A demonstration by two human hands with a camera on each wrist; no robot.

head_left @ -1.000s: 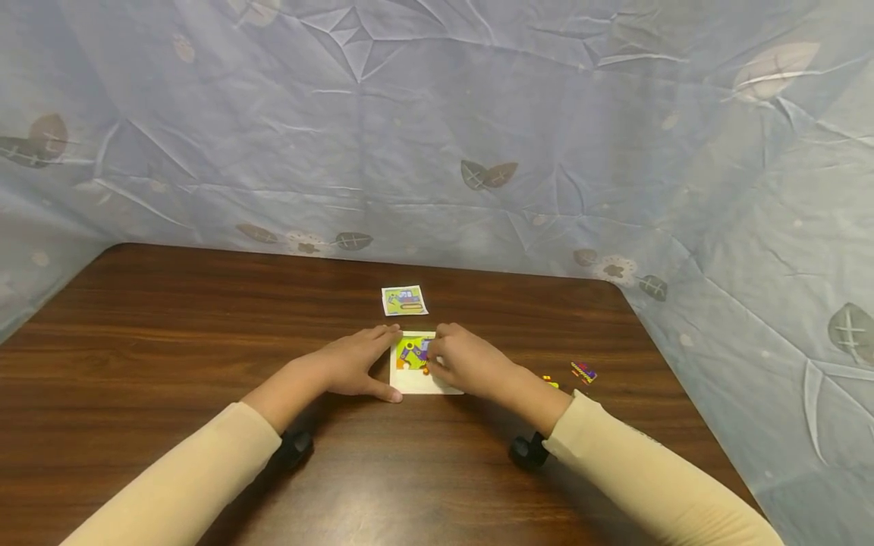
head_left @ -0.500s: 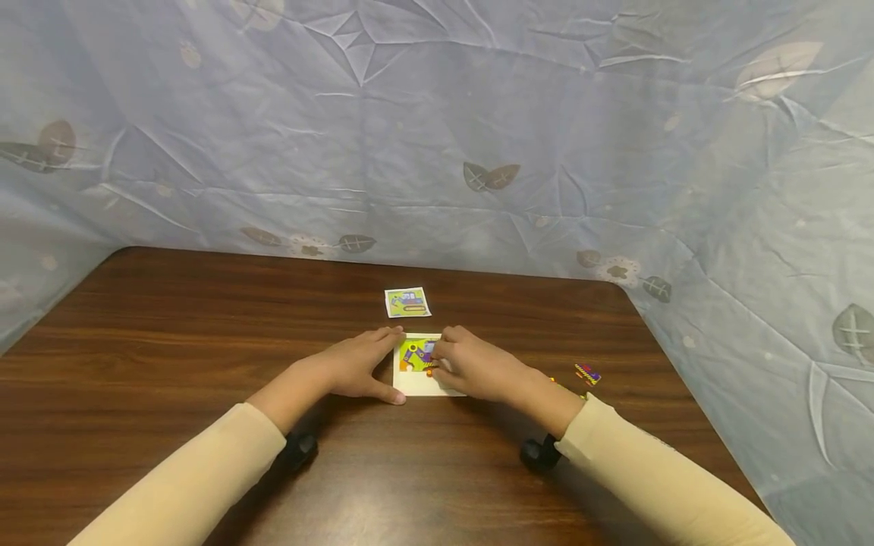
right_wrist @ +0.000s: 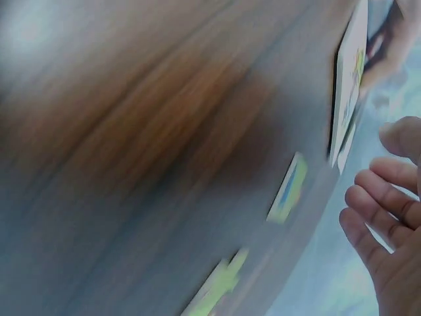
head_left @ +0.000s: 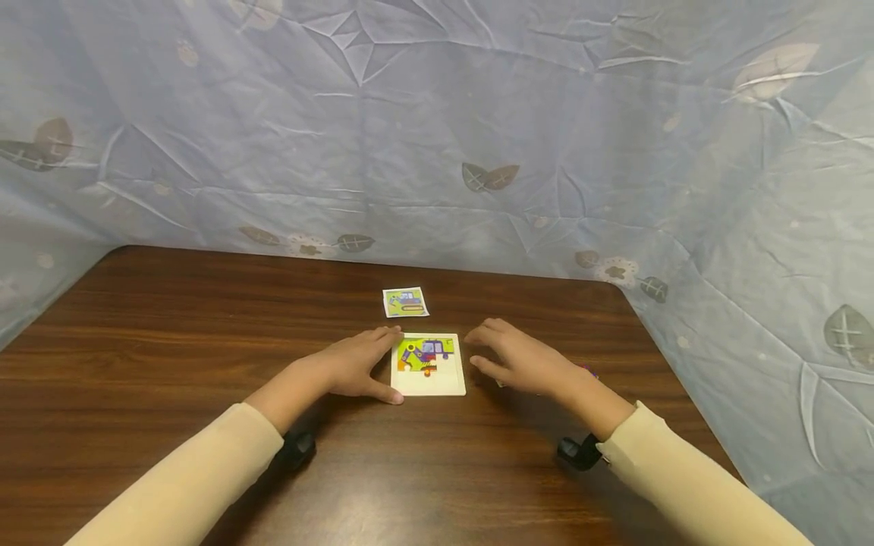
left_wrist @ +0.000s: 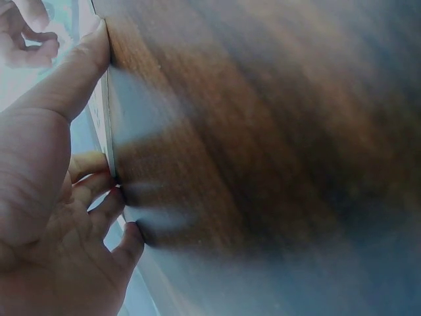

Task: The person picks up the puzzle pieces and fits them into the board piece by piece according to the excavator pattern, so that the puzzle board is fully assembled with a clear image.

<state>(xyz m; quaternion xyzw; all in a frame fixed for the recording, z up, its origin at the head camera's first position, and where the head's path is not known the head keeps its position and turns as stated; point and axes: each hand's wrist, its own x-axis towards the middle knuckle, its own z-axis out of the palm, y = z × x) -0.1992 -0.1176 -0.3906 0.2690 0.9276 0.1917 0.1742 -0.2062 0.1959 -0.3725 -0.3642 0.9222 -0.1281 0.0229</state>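
A jigsaw tray (head_left: 449, 381) with a white frame lies on the table, its upper part filled with joined pieces picturing a digger (head_left: 413, 353). My left hand (head_left: 351, 367) rests along its left side, thumb at the near corner and fingertips at the far one. In the left wrist view the thumb (left_wrist: 92, 52) touches the tray's edge. Just right of the tray, my right hand (head_left: 524, 360) hovers with loosely bent fingers and nothing between them. Loose jigsaw pieces, a blue-and-green one (right_wrist: 288, 189) and a yellow-green one (right_wrist: 218, 284), lie below it in the right wrist view.
Behind the tray lies a small picture card (head_left: 405, 302) with a similar digger. A further colourful piece (head_left: 589, 370) peeks out behind the right forearm. A pale patterned curtain (head_left: 423, 136) hangs past the far edge of the brown wooden table (head_left: 205, 318).
My right hand has left the tray and moved right, uncovering the blue digger cab and the pieces around it. The left hand stays at the tray's left side.
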